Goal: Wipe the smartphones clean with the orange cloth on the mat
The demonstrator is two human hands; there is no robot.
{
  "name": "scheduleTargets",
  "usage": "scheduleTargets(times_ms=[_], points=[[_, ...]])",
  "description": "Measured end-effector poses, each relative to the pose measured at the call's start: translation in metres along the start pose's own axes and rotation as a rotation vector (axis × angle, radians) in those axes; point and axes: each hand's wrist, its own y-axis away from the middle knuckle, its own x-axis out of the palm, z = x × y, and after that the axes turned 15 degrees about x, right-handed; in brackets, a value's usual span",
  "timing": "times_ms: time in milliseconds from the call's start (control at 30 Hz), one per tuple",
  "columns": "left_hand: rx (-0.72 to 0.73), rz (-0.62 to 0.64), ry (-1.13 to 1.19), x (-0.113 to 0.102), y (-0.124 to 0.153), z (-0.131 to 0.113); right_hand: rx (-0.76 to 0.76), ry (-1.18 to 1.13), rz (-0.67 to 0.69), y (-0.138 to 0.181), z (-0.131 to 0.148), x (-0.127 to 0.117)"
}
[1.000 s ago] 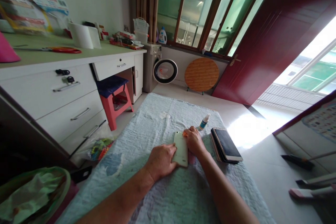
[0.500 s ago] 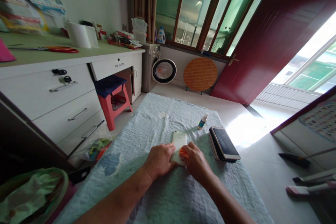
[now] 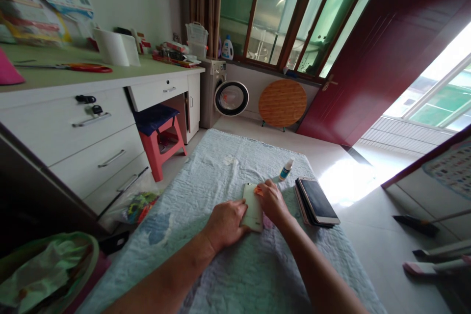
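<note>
A pale smartphone (image 3: 253, 215) lies back up on the quilted cloth (image 3: 228, 176), its camera end away from me. My left hand (image 3: 226, 223) grips the phone along its left edge and near corner, thumb at the bottom. Bunched in the fingers of my right hand (image 3: 273, 202) is an orange cloth (image 3: 258, 190), pressed on the phone's upper right part. Most of that cloth is hidden under the fingers. Beyond my right hand stands a small spray bottle (image 3: 286, 170) with a blue label. A stack of phones or tablets (image 3: 318, 201) lies to the right.
On the left is a white desk (image 3: 121, 81) with scissors (image 3: 84, 67) and a paper roll (image 3: 116, 48) on top. A pink stool (image 3: 158, 149) is beneath it. A waste bin (image 3: 93, 260) stands at lower left. A red door (image 3: 353, 68) is at right.
My right hand has slid the orange cloth from the middle of the phone up toward its camera end. My left hand keeps its hold on the phone.
</note>
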Motion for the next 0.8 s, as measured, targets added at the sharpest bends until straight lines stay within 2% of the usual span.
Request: scheduleTargets(times_ms=[100, 200, 367, 467, 533, 800], points=[[-0.023, 0.018, 0.011, -0.001, 0.0, 0.0, 0.021, 0.049, -0.016, -0.014, 0.004, 0.005], [-0.018, 0.013, 0.018, -0.002, 0.0, -0.001, 0.003, 0.072, -0.014, -0.016, 0.012, 0.008], [-0.029, 0.014, 0.019, -0.002, 0.0, -0.003, -0.169, -0.007, 0.008, -0.003, 0.024, 0.007], [-0.054, 0.02, -0.007, -0.002, 0.001, -0.003, -0.284, -0.077, 0.055, 0.003, 0.024, 0.005], [-0.052, 0.017, -0.01, -0.001, 0.001, -0.002, -0.308, -0.099, 0.066, 0.003, 0.02, 0.004], [-0.02, 0.012, -0.014, 0.001, 0.0, 0.0, -0.086, 0.002, -0.001, -0.017, 0.004, 0.006]])
